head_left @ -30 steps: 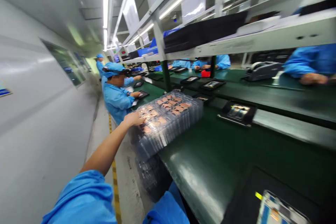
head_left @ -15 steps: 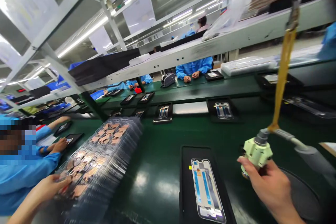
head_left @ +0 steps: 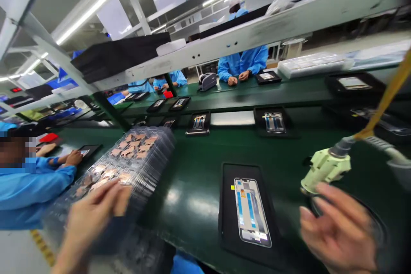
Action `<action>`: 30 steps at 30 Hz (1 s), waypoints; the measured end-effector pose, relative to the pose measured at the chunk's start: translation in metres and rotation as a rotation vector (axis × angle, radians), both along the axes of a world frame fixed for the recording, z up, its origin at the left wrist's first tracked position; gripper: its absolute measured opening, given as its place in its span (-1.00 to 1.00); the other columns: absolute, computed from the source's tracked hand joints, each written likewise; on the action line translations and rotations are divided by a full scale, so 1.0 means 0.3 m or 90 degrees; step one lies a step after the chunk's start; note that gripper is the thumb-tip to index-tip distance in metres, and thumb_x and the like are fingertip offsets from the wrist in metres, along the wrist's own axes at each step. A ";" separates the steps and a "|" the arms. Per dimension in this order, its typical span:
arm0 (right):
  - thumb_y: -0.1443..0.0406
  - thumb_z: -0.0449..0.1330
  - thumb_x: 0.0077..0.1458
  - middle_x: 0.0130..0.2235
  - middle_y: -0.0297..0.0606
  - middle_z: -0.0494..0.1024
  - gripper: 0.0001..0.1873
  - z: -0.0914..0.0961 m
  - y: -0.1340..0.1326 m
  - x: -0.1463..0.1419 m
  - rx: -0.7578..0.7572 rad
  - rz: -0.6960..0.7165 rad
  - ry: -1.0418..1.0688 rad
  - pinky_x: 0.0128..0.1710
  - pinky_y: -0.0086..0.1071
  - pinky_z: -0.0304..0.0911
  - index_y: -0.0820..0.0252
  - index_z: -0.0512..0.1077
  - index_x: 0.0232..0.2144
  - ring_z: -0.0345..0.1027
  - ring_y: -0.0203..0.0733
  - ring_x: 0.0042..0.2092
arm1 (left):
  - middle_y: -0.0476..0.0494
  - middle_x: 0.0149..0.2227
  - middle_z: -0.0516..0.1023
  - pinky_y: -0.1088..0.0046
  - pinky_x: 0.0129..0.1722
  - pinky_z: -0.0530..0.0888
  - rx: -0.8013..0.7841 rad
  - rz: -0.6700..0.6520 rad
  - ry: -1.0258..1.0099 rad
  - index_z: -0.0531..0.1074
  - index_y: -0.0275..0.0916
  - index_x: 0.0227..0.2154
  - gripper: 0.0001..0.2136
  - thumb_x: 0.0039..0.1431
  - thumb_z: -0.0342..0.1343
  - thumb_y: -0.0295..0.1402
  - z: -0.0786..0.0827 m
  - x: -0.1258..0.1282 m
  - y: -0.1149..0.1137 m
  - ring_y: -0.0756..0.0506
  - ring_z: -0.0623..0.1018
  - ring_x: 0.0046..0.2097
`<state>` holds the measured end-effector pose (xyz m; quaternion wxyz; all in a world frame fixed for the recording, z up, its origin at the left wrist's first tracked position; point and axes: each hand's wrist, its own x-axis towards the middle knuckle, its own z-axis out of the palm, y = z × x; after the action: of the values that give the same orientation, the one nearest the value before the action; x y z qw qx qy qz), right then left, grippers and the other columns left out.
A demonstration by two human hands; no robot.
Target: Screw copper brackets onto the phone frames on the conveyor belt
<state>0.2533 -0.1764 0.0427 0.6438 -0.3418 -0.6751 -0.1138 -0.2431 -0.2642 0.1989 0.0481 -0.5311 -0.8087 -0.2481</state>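
Pinched in my left hand (head_left: 93, 216) is a thin copper-coloured sheet piece (head_left: 123, 200), slightly blurred, above a stack of clear plastic trays (head_left: 157, 160). More copper-coloured pieces (head_left: 135, 144) lie in the top tray. My right hand (head_left: 340, 227) is open, fingers spread, just below a pale green tool (head_left: 326, 169) that hangs tilted from a yellow elastic band (head_left: 385, 98); whether a fingertip still touches it I cannot tell. Between the hands a phone frame (head_left: 252, 212) with blue strips and a yellow tab lies in a black tray (head_left: 229, 233).
A green bench (head_left: 189, 171) runs ahead. Further black trays with phone frames (head_left: 274, 122) stand along its back. At the left a co-worker's blue sleeve (head_left: 38, 188) is close to the plastic trays. A white shelf rail (head_left: 218, 45) crosses above. Another person's hands (head_left: 238, 78) rest opposite.
My left hand has lifted from the plastic trays and moved right with a copper-coloured piece. My right hand has let go of the pale green tool and dropped lower. The view has shifted too.
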 end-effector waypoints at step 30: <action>-0.11 0.20 0.24 -0.38 -0.28 0.50 -0.55 -0.066 0.068 -0.061 -0.511 0.044 0.008 -0.43 -0.38 0.30 0.12 0.55 -0.33 0.36 -0.23 -0.41 | -0.11 -0.14 0.59 0.34 -0.01 0.39 -0.205 -0.799 0.049 0.58 -0.20 -0.09 -0.80 0.45 0.06 -0.30 -0.541 0.890 0.536 -0.09 0.50 -0.06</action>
<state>0.2349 -0.1560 0.0228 0.4667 -0.5441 -0.6729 0.1827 0.0241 -0.1033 0.0367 -0.1577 -0.9119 -0.3691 -0.0856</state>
